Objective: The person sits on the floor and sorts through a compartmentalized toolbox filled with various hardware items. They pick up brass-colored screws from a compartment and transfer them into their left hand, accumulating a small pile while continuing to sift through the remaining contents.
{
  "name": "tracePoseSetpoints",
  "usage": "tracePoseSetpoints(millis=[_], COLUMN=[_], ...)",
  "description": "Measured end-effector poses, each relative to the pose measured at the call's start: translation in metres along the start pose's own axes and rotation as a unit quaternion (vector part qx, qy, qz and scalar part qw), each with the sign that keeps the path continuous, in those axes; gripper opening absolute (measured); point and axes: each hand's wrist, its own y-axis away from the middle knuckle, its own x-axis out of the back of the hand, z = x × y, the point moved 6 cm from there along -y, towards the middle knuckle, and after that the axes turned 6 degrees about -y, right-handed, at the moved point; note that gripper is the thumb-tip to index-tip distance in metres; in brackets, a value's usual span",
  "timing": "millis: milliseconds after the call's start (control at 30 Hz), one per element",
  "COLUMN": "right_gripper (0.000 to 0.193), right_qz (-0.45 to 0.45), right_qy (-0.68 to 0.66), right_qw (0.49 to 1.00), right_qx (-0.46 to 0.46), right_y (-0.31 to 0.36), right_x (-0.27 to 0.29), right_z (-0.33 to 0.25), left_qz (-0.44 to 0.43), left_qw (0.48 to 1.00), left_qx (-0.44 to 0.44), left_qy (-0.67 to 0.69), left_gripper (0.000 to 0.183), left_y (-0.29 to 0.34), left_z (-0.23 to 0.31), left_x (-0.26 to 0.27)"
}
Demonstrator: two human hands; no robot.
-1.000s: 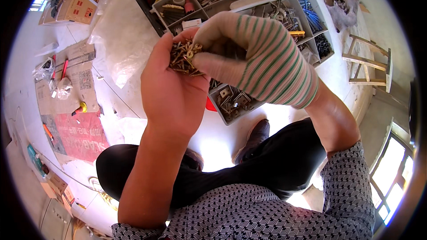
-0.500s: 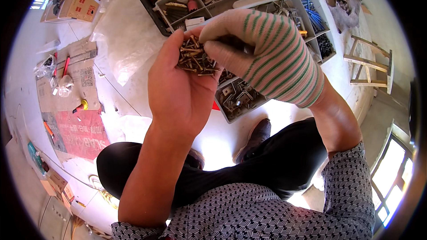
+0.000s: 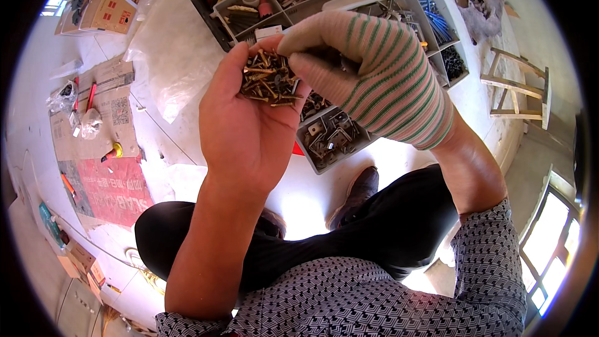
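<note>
My bare left hand [image 3: 240, 131] is cupped palm up around a heap of brass-coloured and dark screws [image 3: 269, 80]. At the right side of the heap is my right hand [image 3: 380, 75], in a pale knitted glove with green and pink stripes. Its thumb and forefinger are brought together by the screws, and anything pinched between them is hidden. Below both hands lies a grey compartment organizer [image 3: 324, 168]; its near compartment holds small metal brackets [image 3: 331, 137]. My gloved hand covers part of the organizer.
Long blue fasteners [image 3: 437, 19] and black screws [image 3: 453, 62] fill organizer compartments at the right. Clear plastic sheeting [image 3: 171, 56] spreads left of it. Flattened cardboard [image 3: 93, 118] with tools lies farther left, a carton [image 3: 106, 6] behind. A wooden stool [image 3: 518, 87] stands at right.
My left hand has shifted slightly left with the screws, and the heap is tilted a little more into view. My gloved hand stays pinched beside it, almost unmoved.
</note>
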Motion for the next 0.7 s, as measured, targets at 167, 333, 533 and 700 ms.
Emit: tracePoseSetpoints(millis=[167, 333, 533, 700], right_gripper=[0.022, 0.032, 0.028, 0.029], right_qz=[0.030, 0.020, 0.032, 0.032], right_qy=[0.065, 0.153, 0.224, 0.269], right_qw=[0.992, 0.973, 0.956, 0.940], right_qx=[0.108, 0.173, 0.186, 0.205], right_y=[0.000, -0.002, -0.001, -0.003], right_x=[-0.004, 0.000, -0.010, -0.016], right_z=[-0.003, -0.017, -0.013, -0.014], left_qz=[0.028, -0.062, -0.079, -0.064], left_qw=[1.000, 0.997, 0.996, 0.998], left_qx=[-0.002, 0.015, 0.007, 0.006], left_qy=[0.004, 0.041, 0.037, 0.014], left_gripper=[0.034, 0.032, 0.040, 0.041], left_y=[-0.001, -0.002, -0.001, -0.001], left_z=[0.001, 0.001, 0.001, 0.001], left_x=[0.000, -0.003, -0.002, 0.000])
